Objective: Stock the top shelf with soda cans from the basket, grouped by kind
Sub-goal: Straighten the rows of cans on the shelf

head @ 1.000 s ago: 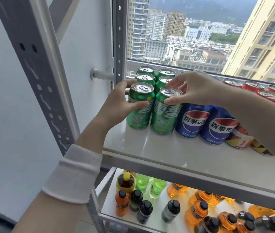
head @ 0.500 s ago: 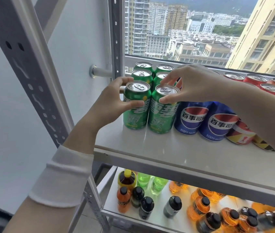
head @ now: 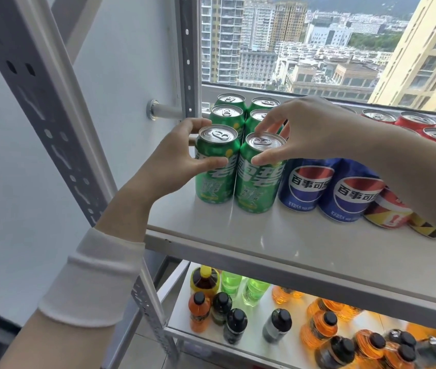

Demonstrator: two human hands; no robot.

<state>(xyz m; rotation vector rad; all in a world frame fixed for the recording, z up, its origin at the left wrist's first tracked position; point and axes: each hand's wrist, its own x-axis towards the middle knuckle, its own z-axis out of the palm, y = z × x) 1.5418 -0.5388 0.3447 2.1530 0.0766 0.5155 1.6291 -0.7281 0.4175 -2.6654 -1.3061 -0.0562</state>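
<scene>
Both front green cans [head: 260, 171] are now stood square near the top shelf [head: 278, 238]'s left front corner, still gripped by the left hand [head: 176, 161] and right hand [head: 310, 131], so the green group looks settled.

Top shelf [head: 278, 235]: bare front strip toward 6 o'clock gives open access. Green cans [head: 234, 145] at 12, blue cans [head: 328, 187] at 3, and upright post [head: 51, 107] at 9 block passage.
</scene>
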